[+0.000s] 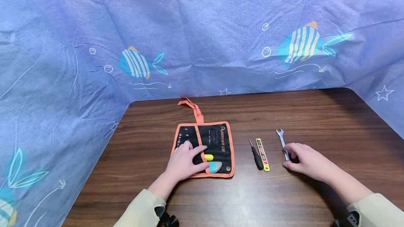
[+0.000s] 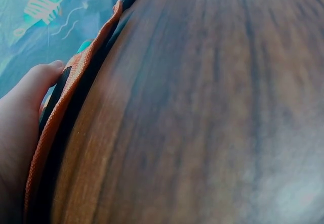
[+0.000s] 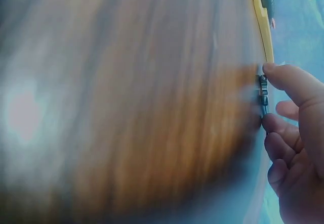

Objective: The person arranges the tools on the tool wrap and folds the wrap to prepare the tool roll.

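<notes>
My left hand (image 1: 182, 162) rests on the left part of a black tool roll (image 1: 214, 136) with orange edging, its fingers spread. In the left wrist view the thumb lies along the orange edge (image 2: 76, 75). A yellow tip (image 1: 208, 157) and a teal-and-grey handle end (image 1: 215, 166) stick out of the roll's pocket near the thumb. To the right, my right hand (image 1: 304, 158) has thumb and curled fingers about the lower end of a silver open-ended wrench (image 1: 280, 135). The wrench's end (image 3: 263, 88) shows between thumb and fingers in the right wrist view.
Between the hands lie a black-handled screwdriver (image 1: 257, 158) and a slim yellow pack (image 1: 262, 154), side by side. An orange tie strap (image 1: 196, 109) runs from the roll towards the far edge. A blue fish-print cloth (image 1: 202, 27) hangs behind the dark wooden table (image 1: 240, 202).
</notes>
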The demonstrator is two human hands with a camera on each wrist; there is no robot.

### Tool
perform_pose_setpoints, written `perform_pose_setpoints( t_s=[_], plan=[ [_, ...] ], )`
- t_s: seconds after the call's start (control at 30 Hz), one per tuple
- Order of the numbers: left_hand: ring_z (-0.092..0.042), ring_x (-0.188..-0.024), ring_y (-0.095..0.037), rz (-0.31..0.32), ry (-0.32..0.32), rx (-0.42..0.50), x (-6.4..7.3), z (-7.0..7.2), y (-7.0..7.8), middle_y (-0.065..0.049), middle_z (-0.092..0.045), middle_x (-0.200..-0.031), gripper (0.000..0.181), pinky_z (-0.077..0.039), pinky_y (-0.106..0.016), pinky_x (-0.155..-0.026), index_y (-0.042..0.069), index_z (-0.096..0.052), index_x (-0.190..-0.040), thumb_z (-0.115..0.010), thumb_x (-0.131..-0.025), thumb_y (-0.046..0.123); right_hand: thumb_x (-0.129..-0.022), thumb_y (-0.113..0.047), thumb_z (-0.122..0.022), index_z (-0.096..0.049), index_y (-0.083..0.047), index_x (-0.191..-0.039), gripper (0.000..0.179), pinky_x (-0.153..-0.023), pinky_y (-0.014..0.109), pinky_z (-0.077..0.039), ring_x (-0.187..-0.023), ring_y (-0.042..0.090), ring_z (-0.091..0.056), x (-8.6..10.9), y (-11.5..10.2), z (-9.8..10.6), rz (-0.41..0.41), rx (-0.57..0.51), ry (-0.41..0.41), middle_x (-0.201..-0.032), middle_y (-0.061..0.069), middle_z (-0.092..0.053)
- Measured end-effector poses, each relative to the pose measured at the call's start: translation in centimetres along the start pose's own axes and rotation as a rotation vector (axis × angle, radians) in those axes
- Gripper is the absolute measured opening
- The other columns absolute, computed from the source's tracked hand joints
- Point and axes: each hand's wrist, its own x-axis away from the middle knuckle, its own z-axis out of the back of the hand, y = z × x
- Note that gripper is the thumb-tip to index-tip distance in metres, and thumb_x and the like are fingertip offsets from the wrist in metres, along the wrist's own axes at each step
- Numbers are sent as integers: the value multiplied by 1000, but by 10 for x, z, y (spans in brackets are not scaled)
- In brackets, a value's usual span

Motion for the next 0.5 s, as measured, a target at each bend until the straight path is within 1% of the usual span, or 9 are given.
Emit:
perform_pose_setpoints(
  t_s=[0.17, 0.33, 0.5],
  plan=[
    [-31, -66, -13, -5, 2, -4, 0, -1, 0, 5, -32, -80, 66, -27, -28, -57, 38, -57, -128, -45, -77, 77, -73, -19, -78, -59, -7, -96, 31, -55, 24, -35, -62, -1, -38, 4, 2, 3, -80, -15, -36, -70, -12, -43],
    [-32, -67, -13, 3, -7, -6, 0, -1, 0, 5, -32, -81, 64, -27, -28, -57, 37, -57, -127, -47, -78, 75, -76, -20, -75, -59, -7, -99, 30, -54, 25, -35, -59, -1, -39, 5, 1, 5, -164, -34, -75, -70, -11, -45],
    [-33, -68, -13, 17, -13, 3, 0, 1, 1, 5, -33, -81, 61, -28, -29, -58, 35, -59, -126, -50, -78, 73, -77, -17, -74, -55, -4, -103, 34, -52, 24, -34, -57, -1, -39, 7, 0, 4, -193, -79, -70, -69, -10, -46]
  ],
)
